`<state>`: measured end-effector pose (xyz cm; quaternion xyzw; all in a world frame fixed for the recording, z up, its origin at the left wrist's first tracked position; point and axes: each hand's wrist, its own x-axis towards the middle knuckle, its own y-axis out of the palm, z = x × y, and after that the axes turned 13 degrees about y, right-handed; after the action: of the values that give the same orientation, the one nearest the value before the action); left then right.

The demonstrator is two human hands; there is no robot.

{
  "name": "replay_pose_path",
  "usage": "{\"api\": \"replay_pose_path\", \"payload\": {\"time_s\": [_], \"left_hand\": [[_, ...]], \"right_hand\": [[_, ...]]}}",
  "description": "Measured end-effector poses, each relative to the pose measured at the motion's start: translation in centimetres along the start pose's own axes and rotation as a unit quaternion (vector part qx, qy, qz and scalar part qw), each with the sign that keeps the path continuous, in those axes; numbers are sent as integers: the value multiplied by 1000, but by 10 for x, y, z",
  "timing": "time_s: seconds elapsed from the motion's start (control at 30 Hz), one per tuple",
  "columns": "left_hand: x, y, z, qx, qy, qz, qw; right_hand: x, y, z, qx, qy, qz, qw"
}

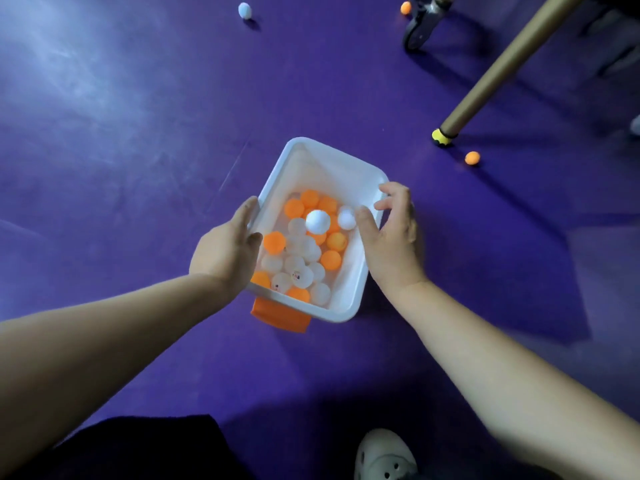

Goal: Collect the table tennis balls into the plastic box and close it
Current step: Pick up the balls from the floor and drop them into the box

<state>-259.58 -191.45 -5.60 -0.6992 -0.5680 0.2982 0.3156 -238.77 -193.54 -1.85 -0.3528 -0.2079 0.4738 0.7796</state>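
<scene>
My left hand (pixel 227 245) grips the plastic box (pixel 311 168) at its left wall; my right hand (pixel 391 233), fingers loose, is over the right rim, the balls (pixel 301 261) between them.

A gold leg (pixel 502 67) stands on the purple floor (pixel 138 150).

A table tennis hall, by its purple sports floor (pixel 138 140), stray balls (pixel 472 158) and table leg (pixel 498 69).

Dim bluish light, floor (pixel 104 98) glare upper left, soft blur, wide-angle bending
</scene>
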Motion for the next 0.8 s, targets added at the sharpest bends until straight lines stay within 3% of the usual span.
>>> {"api": "replay_pose_path", "payload": {"time_s": [0.17,0.4,0.57,0.8], "left_hand": [[12,-13,1,-15,19,17,1000],[23,-22,12,-20,29,22,999],[28,-17,25,-35,12,28,999],[53,-1,14,-67,2,6,998]], "right_hand": [[-18,-10,20,-104,29,6,994],[6,-47,53,-272,-42,-14,961],[36,-40,38,-220,-2,-9,975],[101,-19,-9,-110,121,11,986]]}}
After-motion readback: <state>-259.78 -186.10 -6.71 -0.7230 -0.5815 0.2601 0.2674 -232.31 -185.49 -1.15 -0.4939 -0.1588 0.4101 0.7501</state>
